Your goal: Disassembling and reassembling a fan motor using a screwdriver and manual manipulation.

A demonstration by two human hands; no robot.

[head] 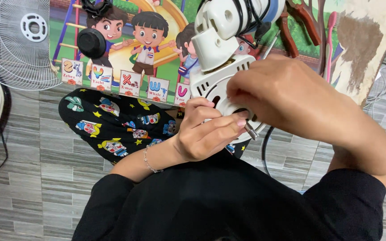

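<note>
A white fan motor housing (217, 67) with vent slots lies tilted on my lap, its neck and black cable pointing away from me. My left hand (204, 131) grips the round front of the housing from below, thumb and fingers pressed on its rim. My right hand (282, 96) closes over the same front face from the right and covers the middle of it. A short metal shaft (250, 131) sticks out under my right fingers. What my right fingers pinch is hidden.
A white wire fan guard (21, 42) lies at the far left on the grey plank floor. A colourful cartoon alphabet mat (126, 58) holds a black round cap (91, 43), red-handled pliers (291, 27) and a pink toothbrush (331, 27). A black cable (264, 151) runs beside my knee.
</note>
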